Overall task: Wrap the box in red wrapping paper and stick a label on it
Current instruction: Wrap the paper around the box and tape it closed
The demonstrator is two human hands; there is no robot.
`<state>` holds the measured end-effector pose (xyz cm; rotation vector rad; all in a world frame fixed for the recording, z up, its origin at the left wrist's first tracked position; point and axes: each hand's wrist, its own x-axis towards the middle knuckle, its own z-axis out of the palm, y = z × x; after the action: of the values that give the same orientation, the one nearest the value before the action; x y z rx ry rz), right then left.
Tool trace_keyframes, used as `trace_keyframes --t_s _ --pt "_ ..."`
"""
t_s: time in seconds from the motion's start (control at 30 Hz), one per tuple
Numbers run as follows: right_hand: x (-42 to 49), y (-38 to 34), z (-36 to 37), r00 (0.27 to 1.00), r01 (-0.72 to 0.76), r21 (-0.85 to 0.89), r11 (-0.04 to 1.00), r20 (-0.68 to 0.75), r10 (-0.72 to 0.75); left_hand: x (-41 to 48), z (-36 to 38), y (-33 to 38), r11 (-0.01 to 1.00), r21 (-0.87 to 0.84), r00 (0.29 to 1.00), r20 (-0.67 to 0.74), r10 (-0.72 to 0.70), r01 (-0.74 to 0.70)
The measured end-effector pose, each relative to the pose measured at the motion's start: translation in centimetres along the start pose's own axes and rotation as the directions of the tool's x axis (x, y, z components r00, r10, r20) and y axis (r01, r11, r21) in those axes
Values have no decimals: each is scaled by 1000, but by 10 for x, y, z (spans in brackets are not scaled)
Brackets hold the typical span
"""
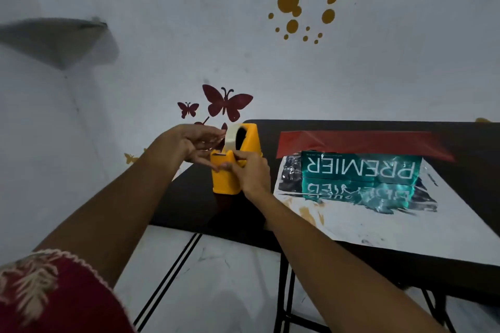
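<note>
Update: right hand (250,173) grips the yellow plastic tape dispenser (226,182) at the dark table's (203,211) left edge, left hand (194,143) touches its pale tape roll (230,138) with straight fingers, and the teal cardboard box (359,167) lies lengthwise left-to-right on red wrapping paper (351,140), rightwards, nearer the right hand.

Maroon butterfly stickers (226,103) above black table (194,205)

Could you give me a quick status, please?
Both busy: left hand at tape, right hand grips dispenser. Unwrapped box on paper. Nothing blocking.
</note>
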<state>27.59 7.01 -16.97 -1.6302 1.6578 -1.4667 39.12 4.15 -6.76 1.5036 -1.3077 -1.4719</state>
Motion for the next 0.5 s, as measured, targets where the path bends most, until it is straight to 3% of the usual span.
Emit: trace_keyframes --t_s 0.17,0.33,0.5 --pt "-3 -3 -6 1000 -24 31 999 8 24 -5 -8 -11 997 -42 998 -1 59 -59" --pt "-4 0 -5 998 -1 123 992 66 -7 -11 -10 -52 998 -63 999 -46 27 -30" --pt "-1 10 -11 985 10 201 980 168 -45 -4 10 -91 970 -127 969 -158 189 -210"
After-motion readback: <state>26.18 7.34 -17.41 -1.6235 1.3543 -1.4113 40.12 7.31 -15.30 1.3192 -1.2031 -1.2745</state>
